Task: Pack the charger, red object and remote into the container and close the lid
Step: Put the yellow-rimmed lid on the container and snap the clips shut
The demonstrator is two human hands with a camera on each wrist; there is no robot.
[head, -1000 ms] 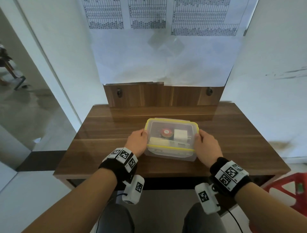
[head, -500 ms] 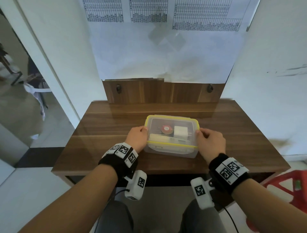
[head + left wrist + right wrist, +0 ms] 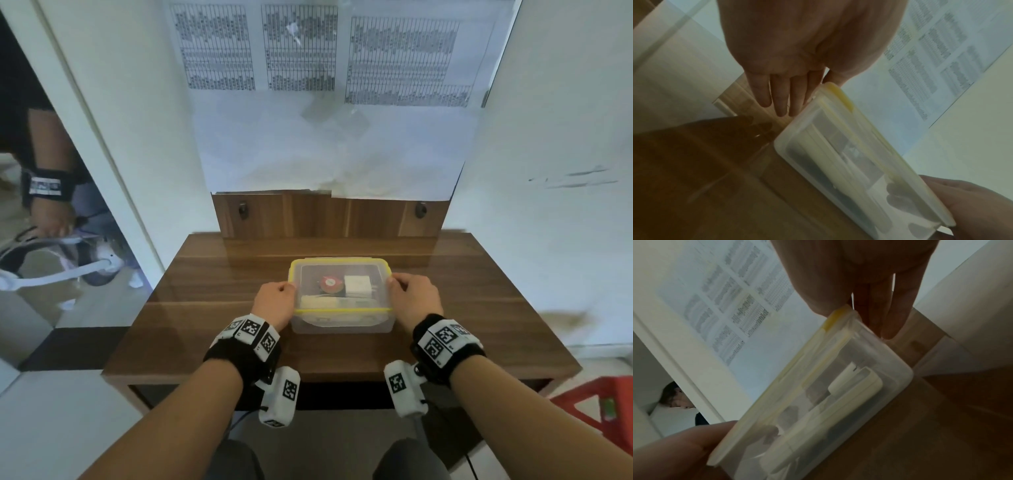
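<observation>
A clear container [image 3: 342, 325] with a yellow-rimmed lid [image 3: 340, 310] on top stands mid-table. Through the lid I see the round red object [image 3: 330, 284], the white charger [image 3: 358, 286] and the pale remote [image 3: 329, 303] along the front. My left hand [image 3: 275, 301] holds the left end, thumb on the lid rim and fingers down the wall. My right hand [image 3: 411, 298] holds the right end the same way. The left wrist view shows the left hand [image 3: 813, 84] at the container [image 3: 838, 162]. The right wrist view shows the right hand [image 3: 855, 309] at the container [image 3: 838, 386].
The wooden table [image 3: 205, 325] has a raised back panel [image 3: 329, 219] against a paper-covered wall. A red stool [image 3: 603, 401] stands at the lower right. Beyond the glass on the left another person's arm [image 3: 44, 192] reaches down to white tubing on the floor.
Both hands have slid a little further back along the container's ends, with thumbs now up on the lid rim. The container has stayed put.
</observation>
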